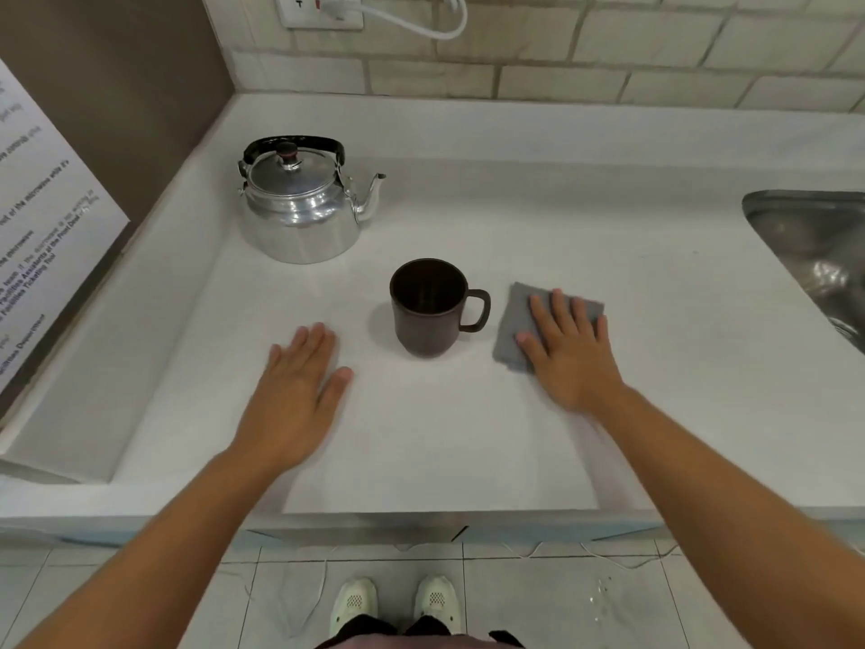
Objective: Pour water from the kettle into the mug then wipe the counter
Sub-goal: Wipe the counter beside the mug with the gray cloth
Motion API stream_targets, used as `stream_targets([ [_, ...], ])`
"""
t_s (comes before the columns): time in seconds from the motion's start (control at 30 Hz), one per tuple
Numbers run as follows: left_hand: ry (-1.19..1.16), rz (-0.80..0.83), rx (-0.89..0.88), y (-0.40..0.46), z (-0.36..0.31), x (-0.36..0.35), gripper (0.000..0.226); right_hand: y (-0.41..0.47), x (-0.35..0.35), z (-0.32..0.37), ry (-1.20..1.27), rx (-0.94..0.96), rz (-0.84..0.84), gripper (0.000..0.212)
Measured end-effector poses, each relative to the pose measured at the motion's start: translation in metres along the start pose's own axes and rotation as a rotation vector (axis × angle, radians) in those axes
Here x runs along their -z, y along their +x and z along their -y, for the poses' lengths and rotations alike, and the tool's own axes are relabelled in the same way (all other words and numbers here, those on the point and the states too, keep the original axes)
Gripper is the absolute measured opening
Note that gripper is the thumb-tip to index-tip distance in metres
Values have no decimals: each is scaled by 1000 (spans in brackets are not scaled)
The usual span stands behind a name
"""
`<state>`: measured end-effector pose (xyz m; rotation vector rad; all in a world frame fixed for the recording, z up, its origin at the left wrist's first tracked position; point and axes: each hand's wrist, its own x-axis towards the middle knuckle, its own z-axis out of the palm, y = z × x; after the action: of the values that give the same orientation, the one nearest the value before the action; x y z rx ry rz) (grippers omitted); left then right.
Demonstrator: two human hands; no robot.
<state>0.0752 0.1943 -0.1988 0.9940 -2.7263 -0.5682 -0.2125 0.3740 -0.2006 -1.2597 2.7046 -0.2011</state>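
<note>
A shiny metal kettle with a black handle stands upright at the back left of the white counter, spout pointing right. A dark brown mug stands in the middle, handle to the right. To its right lies a folded grey cloth. My right hand rests flat on the cloth, fingers spread, covering much of it. My left hand lies flat and empty on the counter, left of the mug and in front of the kettle.
A steel sink is set into the counter at the far right. A brown side panel with a printed notice bounds the left. The tiled back wall holds a socket with a white cable. My feet show below the counter's front edge.
</note>
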Motion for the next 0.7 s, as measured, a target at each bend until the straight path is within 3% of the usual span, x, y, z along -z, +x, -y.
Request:
stream_targets([
  [0.1,93,19,19,3,8,-7,66,54,7,-5,-62,-35,36,63],
  [0.23,152,8,-3,4,11,-12,69,71,4,9,-78,230,102,63],
  [0.3,158,17,-3,3,12,-12,69,65,5,3,-28,238,102,63],
  [0.7,167,40,2,3,9,-11,68,-101,-3,0,-6,204,111,68],
])
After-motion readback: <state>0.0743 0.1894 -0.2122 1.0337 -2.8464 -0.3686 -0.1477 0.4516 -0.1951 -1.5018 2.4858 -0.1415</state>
